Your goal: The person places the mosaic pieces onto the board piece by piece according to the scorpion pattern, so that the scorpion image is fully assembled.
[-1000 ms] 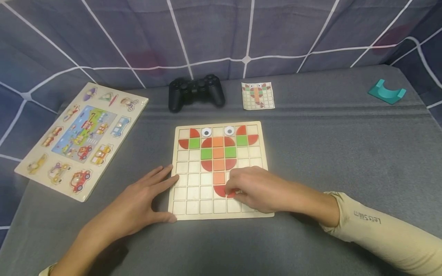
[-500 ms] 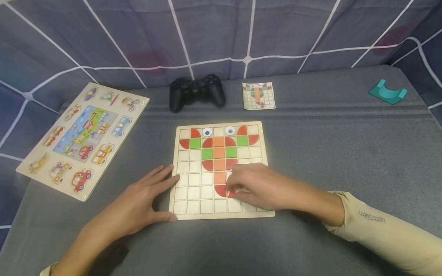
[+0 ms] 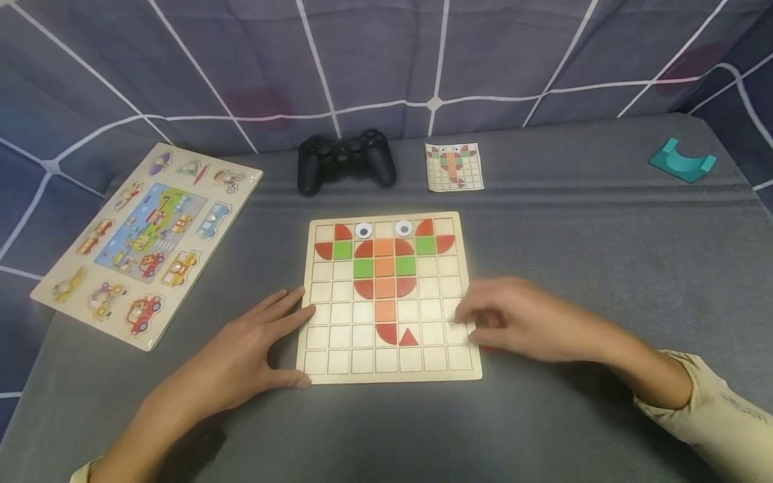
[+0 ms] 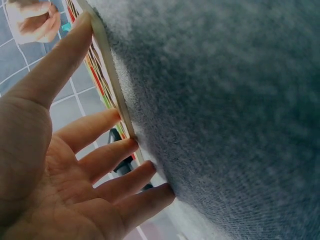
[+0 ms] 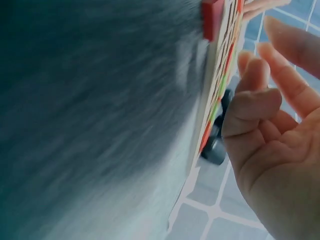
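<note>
A square wooden grid board (image 3: pixel 350 362) lies on the grey cloth, with red, green and orange pieces and two round eye pieces in its cells. In the lower rows a red triangle (image 3: pixel 408 337) sits beside a red quarter circle (image 3: pixel 387 333). My left hand (image 3: pixel 244 345) touches the board's left edge, fingers spread, thumb at the lower corner. Over the right edge is my right hand (image 3: pixel 519 318), fingers loosely bent, nothing seen between thumb and fingertips. Below it a red piece (image 3: pixel 492 348), mostly hidden in the head view, lies beside the board; the right wrist view shows a red block (image 5: pixel 212 20).
A picture card (image 3: pixel 455 168) with a matching pattern lies behind the board. Beside it is a black game controller (image 3: pixel 345 161). A wooden vehicle knob puzzle (image 3: pixel 151 245) lies at the left, and a teal curved holder (image 3: pixel 682 161) at the far right.
My right hand has left the lower middle cells and moved right to the board's edge, uncovering the red triangle. My left hand stays in place.
</note>
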Available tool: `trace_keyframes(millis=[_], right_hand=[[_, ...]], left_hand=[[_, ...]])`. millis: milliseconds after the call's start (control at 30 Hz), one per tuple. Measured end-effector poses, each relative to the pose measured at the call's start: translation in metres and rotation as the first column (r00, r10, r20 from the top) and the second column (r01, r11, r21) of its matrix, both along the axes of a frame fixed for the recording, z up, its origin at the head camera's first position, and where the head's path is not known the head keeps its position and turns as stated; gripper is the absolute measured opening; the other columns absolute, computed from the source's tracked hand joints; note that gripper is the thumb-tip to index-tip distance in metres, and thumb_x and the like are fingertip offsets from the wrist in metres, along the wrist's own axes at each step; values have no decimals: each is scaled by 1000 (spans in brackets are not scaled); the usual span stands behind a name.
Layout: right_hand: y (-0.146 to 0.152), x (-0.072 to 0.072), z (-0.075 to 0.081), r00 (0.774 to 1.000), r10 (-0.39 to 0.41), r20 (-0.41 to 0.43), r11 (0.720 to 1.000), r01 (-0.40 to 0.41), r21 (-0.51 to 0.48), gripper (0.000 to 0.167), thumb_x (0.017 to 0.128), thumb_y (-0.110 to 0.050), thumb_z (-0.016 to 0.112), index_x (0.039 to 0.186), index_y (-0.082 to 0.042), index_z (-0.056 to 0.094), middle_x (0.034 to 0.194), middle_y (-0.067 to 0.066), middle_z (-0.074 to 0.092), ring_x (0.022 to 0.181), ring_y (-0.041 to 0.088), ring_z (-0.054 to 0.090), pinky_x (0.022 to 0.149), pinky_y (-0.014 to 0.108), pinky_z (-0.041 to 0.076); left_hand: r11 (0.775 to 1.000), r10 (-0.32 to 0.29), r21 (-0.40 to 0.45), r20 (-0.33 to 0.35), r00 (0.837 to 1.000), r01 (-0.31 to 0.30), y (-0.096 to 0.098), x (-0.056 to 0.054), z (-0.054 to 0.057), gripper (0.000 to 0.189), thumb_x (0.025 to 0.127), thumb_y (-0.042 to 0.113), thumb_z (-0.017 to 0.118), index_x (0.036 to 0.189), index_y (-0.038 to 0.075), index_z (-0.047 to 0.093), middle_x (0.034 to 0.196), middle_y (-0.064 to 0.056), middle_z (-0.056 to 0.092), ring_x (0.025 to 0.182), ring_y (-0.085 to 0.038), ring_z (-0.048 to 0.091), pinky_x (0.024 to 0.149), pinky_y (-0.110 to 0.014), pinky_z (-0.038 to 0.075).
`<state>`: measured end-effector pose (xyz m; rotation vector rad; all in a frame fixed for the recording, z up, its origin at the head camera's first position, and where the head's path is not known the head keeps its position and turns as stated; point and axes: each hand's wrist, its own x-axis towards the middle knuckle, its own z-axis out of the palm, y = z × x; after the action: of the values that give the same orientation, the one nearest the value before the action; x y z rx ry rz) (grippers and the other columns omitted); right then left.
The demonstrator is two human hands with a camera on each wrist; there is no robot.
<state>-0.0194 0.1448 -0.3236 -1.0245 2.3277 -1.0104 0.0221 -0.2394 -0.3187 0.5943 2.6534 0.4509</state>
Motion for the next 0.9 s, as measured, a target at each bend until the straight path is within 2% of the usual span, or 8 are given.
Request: trace_keyframes(millis=[200,533,733,900], right_hand=[[22,6,-4,1000,-9,-5,1000,9,24,19,87,-15,77,102,-26,72,80,-18,56,65,1,52,57,22,46],[27,12,-6,1000,-7,-2,994,8,111,32,81,-10,81,103,-31,71,83,-18,52,69,2,49,60,22,44],[25,14,-6,1000,-25,-15,991,26,128,31,79,-8,82,93,-31,67,86,-17,54,71,3,50,61,23,45],[24,14,-7,999,-33,-41,991,38,128,30,80,-11,82,85,-30,60,82,-18,51,70,2,49,61,24,44]], left_hand=[[1000,-5,-2,5,1000,5,0,-1,0,96,67,59,83,145,13,51,157,-11,34,142,-40,29,98,-61,39],[1000,7,-9,2,1000,-7,0,0,0,96,66,59,83,145,13,52,156,-12,35,142,-40,30,100,-61,38],[1000,5,-5,5,1000,-5,1,0,0,96,67,59,83,145,13,52,157,-11,35,142,-40,30,100,-61,38],[1000,13,-5,11,1000,-13,1,0,0,96,66,58,84,144,13,53,157,-12,35,142,-40,30,100,-62,38]])
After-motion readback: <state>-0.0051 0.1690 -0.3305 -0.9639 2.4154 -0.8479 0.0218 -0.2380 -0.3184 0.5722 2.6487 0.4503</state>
